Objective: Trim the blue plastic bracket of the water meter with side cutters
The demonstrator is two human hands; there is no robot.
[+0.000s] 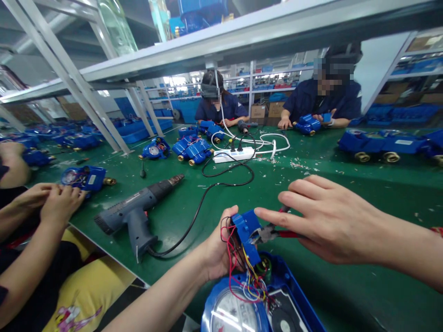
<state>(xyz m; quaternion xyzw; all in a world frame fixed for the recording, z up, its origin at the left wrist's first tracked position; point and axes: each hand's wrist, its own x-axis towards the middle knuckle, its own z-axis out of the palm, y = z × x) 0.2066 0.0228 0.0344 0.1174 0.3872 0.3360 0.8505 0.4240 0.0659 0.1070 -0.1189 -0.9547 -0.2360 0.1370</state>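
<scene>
My left hand [221, 249] grips a small blue plastic housing [246, 225] with red, black, yellow and white wires trailing from it. Those wires run down into an opened blue water meter [235, 306], whose round dial and inner compartment show at the bottom of the view. In my right hand [321, 221] is a pair of pliers [268, 234] with red handles, its jaws at the right side of the housing. My right index finger reaches to the housing's upper edge. The palm side of my right hand is hidden.
A heat gun [138, 212] lies to the left, its black cord running to a white power strip [234, 155]. Blue meters [194, 148] stand beyond it, more [391, 143] at right. Co-workers sit opposite; another person's hands [58, 203] work at left. A metal shelf [242, 34] spans overhead.
</scene>
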